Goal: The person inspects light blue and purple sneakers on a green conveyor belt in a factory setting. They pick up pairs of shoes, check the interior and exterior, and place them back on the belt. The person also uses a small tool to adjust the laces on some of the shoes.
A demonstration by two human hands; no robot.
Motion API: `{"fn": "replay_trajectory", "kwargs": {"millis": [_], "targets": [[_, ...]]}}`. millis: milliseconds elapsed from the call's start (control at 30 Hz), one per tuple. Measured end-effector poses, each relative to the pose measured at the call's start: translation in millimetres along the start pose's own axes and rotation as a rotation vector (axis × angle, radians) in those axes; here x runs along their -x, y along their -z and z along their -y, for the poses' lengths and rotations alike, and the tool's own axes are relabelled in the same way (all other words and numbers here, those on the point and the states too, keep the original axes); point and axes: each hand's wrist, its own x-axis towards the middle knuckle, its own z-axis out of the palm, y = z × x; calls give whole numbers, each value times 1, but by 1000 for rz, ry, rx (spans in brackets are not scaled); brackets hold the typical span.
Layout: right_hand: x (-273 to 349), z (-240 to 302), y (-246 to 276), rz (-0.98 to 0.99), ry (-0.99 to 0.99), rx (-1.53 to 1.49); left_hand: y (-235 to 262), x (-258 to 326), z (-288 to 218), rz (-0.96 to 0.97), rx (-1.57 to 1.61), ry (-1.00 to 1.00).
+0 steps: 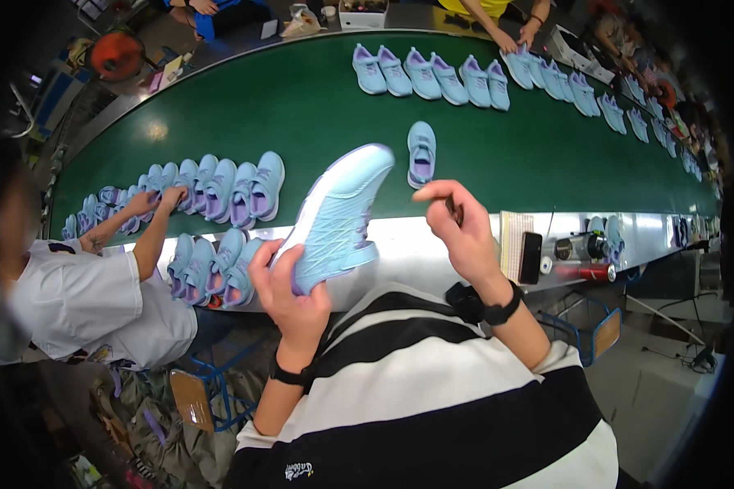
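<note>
A light blue sneaker [334, 220] with lilac trim is held up in front of me, toe pointing up and to the right. My left hand [292, 297] grips it around the heel end. To the right of the shoe, and apart from it, is my right hand [465, 232]. Its fingers are curled around a small dark tool [454, 210], mostly hidden in the palm, while the index finger points left. Just beyond that hand, a single matching sneaker [421, 155] lies on the green belt [326, 114].
Matching shoes [220, 187] line the belt at left, with more [220, 269] on the metal edge. Another row [428, 77] runs along the far side. A co-worker's hands [159, 200] touch shoes at left; another's [518, 37] at the far side. A phone [529, 257] and flask [581, 246] lie at right.
</note>
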Motion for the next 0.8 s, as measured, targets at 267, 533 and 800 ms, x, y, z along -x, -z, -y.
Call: {"fn": "replay_trajectory", "kwargs": {"millis": [267,533,800], "targets": [[11,-7,-8,266,277,609,18,-11,2,14,29,23],[1,0,-21,307,373,640,18,-13,-10,76,32,9],[7,-13,-13,202,331,536,16,-14,-12,73,56,14]]}}
